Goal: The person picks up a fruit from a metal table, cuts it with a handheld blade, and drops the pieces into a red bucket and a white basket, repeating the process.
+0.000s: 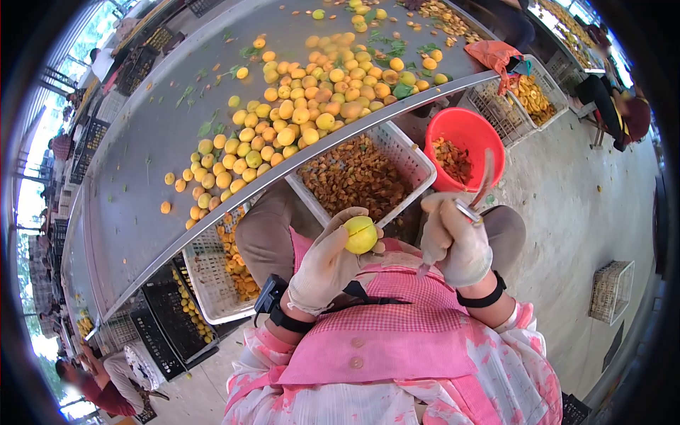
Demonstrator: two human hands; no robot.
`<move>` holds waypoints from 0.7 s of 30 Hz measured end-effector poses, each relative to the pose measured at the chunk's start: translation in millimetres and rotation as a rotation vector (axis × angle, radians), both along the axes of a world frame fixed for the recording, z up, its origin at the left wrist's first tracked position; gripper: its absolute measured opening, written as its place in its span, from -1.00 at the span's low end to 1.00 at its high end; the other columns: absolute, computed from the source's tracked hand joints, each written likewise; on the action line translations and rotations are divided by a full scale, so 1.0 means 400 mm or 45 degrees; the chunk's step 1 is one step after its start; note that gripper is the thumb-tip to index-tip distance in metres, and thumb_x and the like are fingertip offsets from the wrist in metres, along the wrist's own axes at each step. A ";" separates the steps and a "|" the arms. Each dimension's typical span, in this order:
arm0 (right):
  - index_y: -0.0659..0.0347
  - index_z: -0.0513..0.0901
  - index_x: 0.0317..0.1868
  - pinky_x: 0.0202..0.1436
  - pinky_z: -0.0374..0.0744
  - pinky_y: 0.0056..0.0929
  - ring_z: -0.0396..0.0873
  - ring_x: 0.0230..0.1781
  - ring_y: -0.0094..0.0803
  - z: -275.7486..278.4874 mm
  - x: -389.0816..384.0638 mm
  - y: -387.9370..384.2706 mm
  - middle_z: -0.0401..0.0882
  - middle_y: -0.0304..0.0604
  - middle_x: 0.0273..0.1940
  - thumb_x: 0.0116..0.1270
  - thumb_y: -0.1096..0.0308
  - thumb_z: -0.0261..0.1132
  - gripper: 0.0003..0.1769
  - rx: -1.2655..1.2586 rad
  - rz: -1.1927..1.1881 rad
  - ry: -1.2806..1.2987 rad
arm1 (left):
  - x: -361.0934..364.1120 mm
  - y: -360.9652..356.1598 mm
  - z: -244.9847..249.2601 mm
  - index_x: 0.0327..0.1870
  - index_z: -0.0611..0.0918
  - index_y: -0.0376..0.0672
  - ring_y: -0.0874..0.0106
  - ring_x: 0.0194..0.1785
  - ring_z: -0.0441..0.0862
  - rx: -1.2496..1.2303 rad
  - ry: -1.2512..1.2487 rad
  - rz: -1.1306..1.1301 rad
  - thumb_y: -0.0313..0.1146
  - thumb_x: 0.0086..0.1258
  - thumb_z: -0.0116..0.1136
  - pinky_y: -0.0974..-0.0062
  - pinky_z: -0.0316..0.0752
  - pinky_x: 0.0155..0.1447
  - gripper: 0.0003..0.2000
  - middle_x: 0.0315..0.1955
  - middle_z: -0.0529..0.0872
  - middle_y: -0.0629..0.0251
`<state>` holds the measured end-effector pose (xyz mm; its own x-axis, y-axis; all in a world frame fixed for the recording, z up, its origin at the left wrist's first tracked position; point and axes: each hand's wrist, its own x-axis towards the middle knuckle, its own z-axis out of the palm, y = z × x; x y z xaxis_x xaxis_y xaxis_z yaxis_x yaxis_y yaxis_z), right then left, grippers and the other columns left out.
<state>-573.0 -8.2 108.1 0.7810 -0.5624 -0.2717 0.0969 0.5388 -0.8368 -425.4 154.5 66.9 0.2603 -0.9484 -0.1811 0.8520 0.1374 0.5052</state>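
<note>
"Pink apron right up close! What's the action above it?"
"Gloved left hand grasping a yellow-green fruit, line running across it, near the white crate!"
"And alongside?"
"Gloved right hand, clenched round a curved tool, apart from the fruit, red bucket just beyond!"

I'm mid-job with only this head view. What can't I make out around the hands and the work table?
All in the head view:
- Underside of the yellow-green fruit: hidden by the left hand.
- Middle of the metal tool: hidden by the right hand's closed fingers.
- Far end of the table: cut off by the top edge.
</note>
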 end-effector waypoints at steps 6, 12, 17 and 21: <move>0.22 0.54 0.03 -0.67 0.18 -0.49 0.06 -0.77 -0.61 0.060 0.054 0.015 0.11 -0.41 -0.69 0.64 0.21 -0.11 -0.66 -0.220 -0.329 -0.473 | -0.029 -0.018 0.035 0.39 0.28 -0.22 0.23 0.10 0.61 0.000 -0.058 -0.128 -0.17 0.54 0.04 0.32 0.54 0.18 -0.49 0.10 0.54 0.05; 0.28 0.52 0.06 -0.65 0.27 -0.51 0.13 -0.76 -0.60 0.064 0.052 0.032 0.18 -0.37 -0.67 0.62 0.30 -0.11 -0.69 -0.348 -0.391 -0.703 | -0.054 -0.024 -0.002 0.37 0.27 -0.27 0.26 -0.01 0.64 -0.128 -0.036 -0.252 -0.18 0.57 -0.07 0.33 0.56 0.05 -0.52 0.00 0.59 0.07; 0.39 0.51 0.05 -0.63 0.33 -0.52 0.19 -0.74 -0.61 0.057 0.042 0.030 0.25 -0.35 -0.67 0.56 0.46 -0.11 -0.72 -0.342 -0.309 -0.868 | -0.067 -0.031 -0.001 0.33 0.30 -0.27 0.33 -0.11 0.63 -0.080 -0.061 -0.275 -0.09 0.58 -0.07 0.39 0.53 -0.02 -0.51 -0.09 0.59 0.15; 0.42 0.54 0.00 -0.63 0.32 -0.53 0.18 -0.75 -0.62 0.053 0.033 0.028 0.27 -0.34 -0.68 0.50 0.53 -0.13 -0.70 -0.308 -0.235 -0.917 | -0.073 -0.028 -0.001 0.31 0.31 -0.25 0.41 -0.20 0.59 -0.005 -0.090 -0.316 -0.04 0.59 -0.10 0.44 0.53 -0.09 -0.51 -0.17 0.57 0.21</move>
